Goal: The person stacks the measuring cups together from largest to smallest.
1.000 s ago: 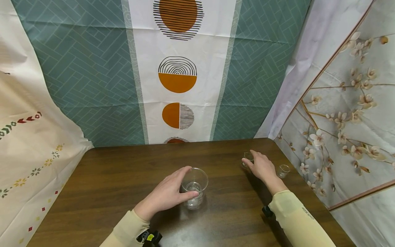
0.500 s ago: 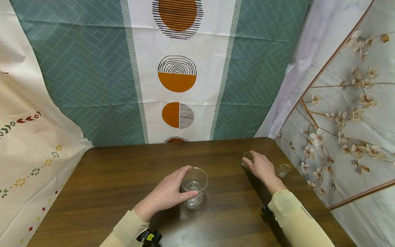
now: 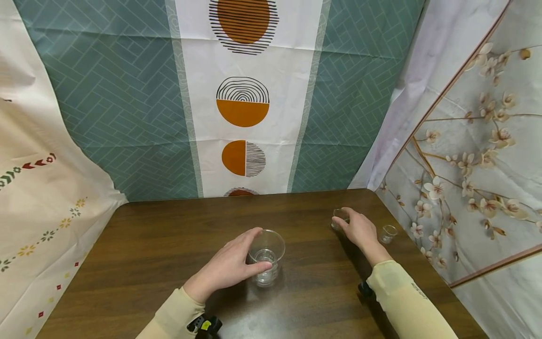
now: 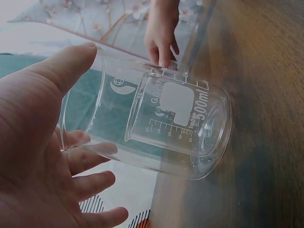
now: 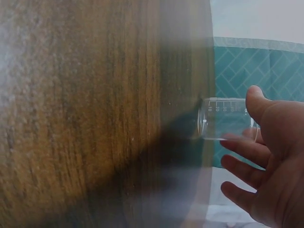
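Observation:
A clear glass 500 ml beaker (image 4: 116, 111) stands upright on the table, with a smaller graduated beaker (image 4: 147, 130) nested inside it. My left hand (image 3: 230, 266) holds the large one near its rim, thumb on one side and index finger on the other; the remaining fingers spread loosely. Toward the back right, my right hand (image 3: 359, 230) pinches a small beaker (image 5: 223, 118) between thumb and fingers. In the right wrist view, that beaker's base is at the tabletop and its scale faces the camera.
One more small glass beaker (image 3: 388, 234) stands just right of the right wrist, near the table's right edge. The brown wooden table (image 3: 169, 235) is bordered by a green and white curtain (image 3: 127, 117) behind and a floral cloth (image 3: 474, 155) at the right.

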`<act>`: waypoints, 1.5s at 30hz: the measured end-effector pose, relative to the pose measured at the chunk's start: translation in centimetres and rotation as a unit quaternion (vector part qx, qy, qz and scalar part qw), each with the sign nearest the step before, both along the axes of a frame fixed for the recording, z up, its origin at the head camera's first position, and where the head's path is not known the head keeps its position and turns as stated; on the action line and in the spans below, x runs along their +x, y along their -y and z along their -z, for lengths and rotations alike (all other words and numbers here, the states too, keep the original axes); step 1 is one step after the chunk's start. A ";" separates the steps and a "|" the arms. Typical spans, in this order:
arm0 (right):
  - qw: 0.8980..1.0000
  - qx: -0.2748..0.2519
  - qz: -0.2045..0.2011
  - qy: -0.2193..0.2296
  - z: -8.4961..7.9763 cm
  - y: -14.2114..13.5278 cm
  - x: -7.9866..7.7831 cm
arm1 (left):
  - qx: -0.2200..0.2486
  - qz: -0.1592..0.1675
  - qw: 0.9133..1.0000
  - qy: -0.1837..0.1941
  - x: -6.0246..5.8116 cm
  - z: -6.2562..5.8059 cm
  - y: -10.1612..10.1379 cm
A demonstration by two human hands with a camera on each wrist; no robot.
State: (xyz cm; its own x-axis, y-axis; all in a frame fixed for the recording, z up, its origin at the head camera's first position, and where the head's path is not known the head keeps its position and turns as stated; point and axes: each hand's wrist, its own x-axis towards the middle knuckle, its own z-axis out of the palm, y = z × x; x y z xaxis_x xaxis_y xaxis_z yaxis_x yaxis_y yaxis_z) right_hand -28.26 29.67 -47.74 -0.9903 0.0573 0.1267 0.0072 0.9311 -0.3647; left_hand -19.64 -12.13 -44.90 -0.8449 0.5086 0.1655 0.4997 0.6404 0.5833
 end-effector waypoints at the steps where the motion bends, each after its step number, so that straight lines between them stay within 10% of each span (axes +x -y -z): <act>1: 1.000 -0.001 0.000 0.000 0.0 0.0 0.0 | 0.000 0.000 1.000 0.001 0.0 0.0 0.0; 45: 1.000 -0.014 0.009 -0.019 0.1 0.5 0.7 | 0.001 0.001 1.000 -0.011 -0.1 0.3 0.1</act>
